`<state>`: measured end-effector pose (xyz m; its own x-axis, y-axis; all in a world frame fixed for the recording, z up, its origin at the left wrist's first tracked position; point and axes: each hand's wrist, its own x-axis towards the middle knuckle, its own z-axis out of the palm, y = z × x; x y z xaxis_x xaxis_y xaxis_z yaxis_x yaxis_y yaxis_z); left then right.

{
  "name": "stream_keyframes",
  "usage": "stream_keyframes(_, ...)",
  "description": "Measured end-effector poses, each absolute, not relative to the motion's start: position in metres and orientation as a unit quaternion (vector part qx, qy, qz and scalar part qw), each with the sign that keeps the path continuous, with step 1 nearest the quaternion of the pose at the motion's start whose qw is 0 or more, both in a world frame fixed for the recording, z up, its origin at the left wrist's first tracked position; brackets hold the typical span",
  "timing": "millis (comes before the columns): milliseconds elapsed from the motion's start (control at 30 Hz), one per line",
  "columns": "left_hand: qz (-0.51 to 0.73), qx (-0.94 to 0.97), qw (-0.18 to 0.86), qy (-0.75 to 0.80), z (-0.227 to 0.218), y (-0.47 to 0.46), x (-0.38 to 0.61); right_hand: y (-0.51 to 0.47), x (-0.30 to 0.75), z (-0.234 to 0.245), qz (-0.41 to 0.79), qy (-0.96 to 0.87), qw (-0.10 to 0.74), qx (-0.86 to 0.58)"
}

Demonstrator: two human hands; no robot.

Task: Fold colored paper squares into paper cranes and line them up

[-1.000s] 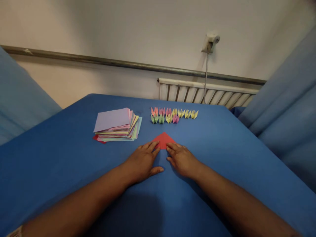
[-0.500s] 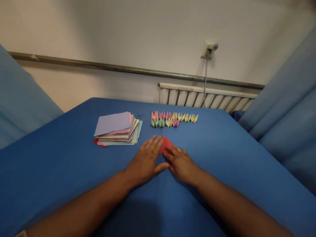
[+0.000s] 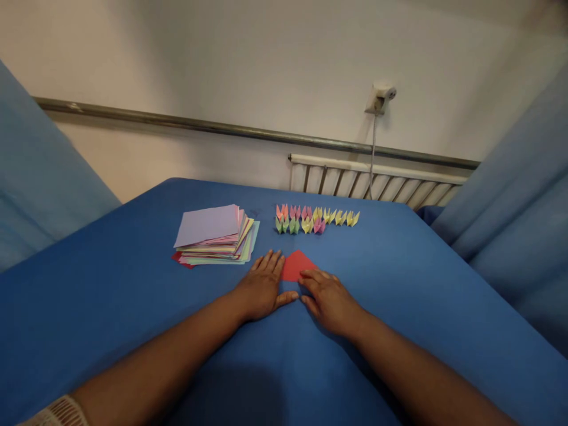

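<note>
A red folded paper triangle lies flat on the blue table. My left hand rests flat with fingers stretched out, its fingertips along the triangle's left edge. My right hand lies flat just right of it, fingers pressing the triangle's lower right edge. Neither hand grips anything.
A stack of coloured paper sheets sits at the back left of the hands. Two rows of several small folded paper pieces lie behind the triangle. Blue cloth rises on both sides; a radiator and a wall socket stand behind.
My left hand slid over the red paper and came back to its left edge. The triangle now looks smaller and narrower than a second ago. The view shifted slightly.
</note>
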<state>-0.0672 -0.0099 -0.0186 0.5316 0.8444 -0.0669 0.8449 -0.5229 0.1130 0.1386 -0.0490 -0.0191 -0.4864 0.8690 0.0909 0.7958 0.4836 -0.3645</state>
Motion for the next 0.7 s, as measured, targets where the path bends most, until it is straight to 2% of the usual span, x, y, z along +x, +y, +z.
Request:
stream_keyframes(133, 0.036, 0.877, 0.044, 0.477, -0.017, -0.018, -0.065, -0.047, 0.138, -0.019, 0.129, -0.849, 0.143, -0.492)
stream_keyframes(233, 0.007, 0.915, 0.092, 0.393, -0.011, -0.030, -0.061, -0.046, 0.139, -0.018, 0.124, -0.856, 0.132, -0.484)
stream_keyframes(367, -0.019, 0.921, 0.136, 0.364, -0.007, -0.037, -0.059, -0.047, 0.144, -0.012, 0.105, -0.863, 0.094, -0.485)
stream_keyframes(700, 0.005, 0.926, 0.136, 0.353, -0.011, -0.032, -0.063, -0.051, 0.173, 0.013, 0.038, -0.827, -0.021, -0.560)
